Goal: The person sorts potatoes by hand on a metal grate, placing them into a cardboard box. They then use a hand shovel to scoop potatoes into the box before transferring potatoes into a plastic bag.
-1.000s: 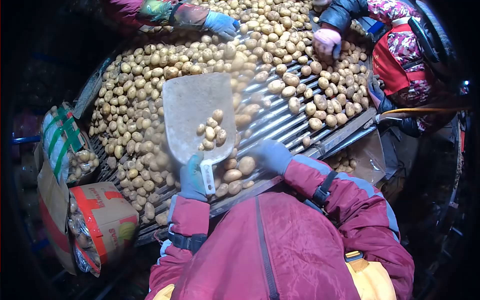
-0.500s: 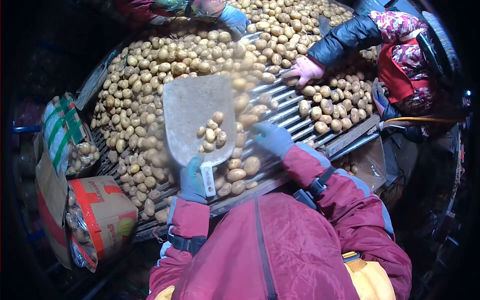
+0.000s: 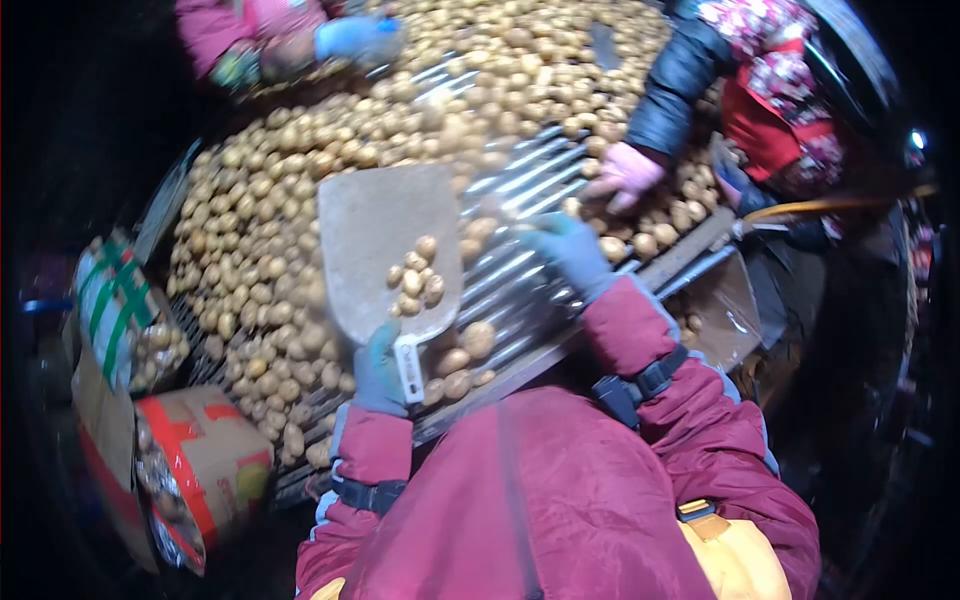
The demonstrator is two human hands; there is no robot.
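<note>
My left hand (image 3: 378, 370), in a grey-green glove, is wrapped round the white handle of a flat, wide scoop (image 3: 375, 225). A few small potatoes (image 3: 412, 285) lie on the scoop near its handle end. My right hand (image 3: 572, 252), also gloved, is over the metal bars (image 3: 520, 285) of a sorting grate, to the right of the scoop. Its fingers point left and look stretched out, somewhat blurred, with nothing visible in them. Loose potatoes (image 3: 478, 340) lie on the bars between the scoop and the near edge.
Potatoes (image 3: 250, 210) are heaped over the grate's left and far parts. Another person's pink-gloved hand (image 3: 625, 175) is among potatoes at right; a blue-gloved hand (image 3: 358, 40) is at the far side. Cardboard boxes (image 3: 215, 430) stand at left. A wooden rail (image 3: 520, 375) edges the grate.
More bars show around my right hand, with fewer potatoes there. The scoop stays in my left hand. The far blue-gloved hand has moved left. The view has shifted slightly.
</note>
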